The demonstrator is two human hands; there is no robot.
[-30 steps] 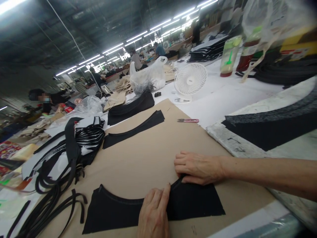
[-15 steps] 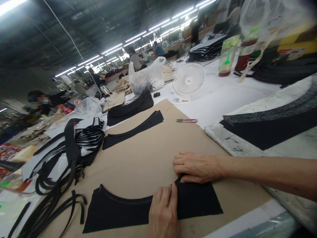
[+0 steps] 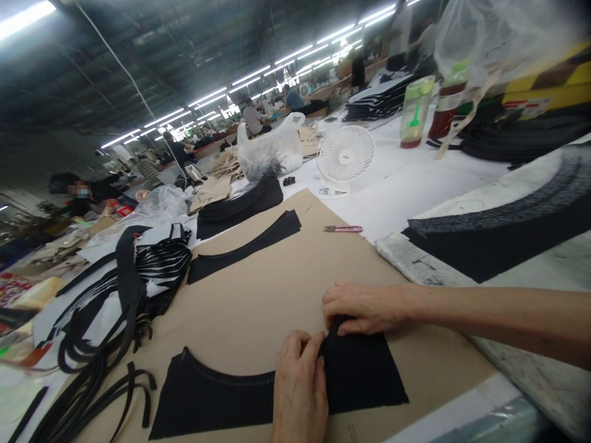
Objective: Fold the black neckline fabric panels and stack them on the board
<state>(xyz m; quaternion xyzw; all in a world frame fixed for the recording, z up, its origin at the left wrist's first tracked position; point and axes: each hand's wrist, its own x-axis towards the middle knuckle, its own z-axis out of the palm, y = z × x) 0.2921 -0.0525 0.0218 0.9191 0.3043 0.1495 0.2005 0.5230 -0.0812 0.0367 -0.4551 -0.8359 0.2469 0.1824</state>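
Observation:
A black fabric panel (image 3: 217, 406) with a curved upper edge lies flat on a sheet of brown cardboard (image 3: 258, 295). My left hand (image 3: 300, 381) presses on the middle of the panel, its thumb and fingers closed at the curved edge. Just to the right, my right hand (image 3: 360, 309) pinches the same edge, where a bit of the black cloth is folded up between the fingers. The two hands are close together but apart. Farther back on the cardboard lies a second curved black panel (image 3: 244, 245), and beside it a pair of pink-handled thread snips (image 3: 343, 229).
Black strips (image 3: 92, 387) and a stack of black pieces (image 3: 161, 264) lie at left. Behind are a black fabric stack (image 3: 240, 206), a white fan (image 3: 346, 155) and a bottle (image 3: 417, 114). A pale board (image 3: 545, 246) with another black panel stands right. People work in the background.
My left hand has shifted slightly up along the curved edge, its thumb and fingers now pinching the cloth near my right hand. The whole view has moved a little.

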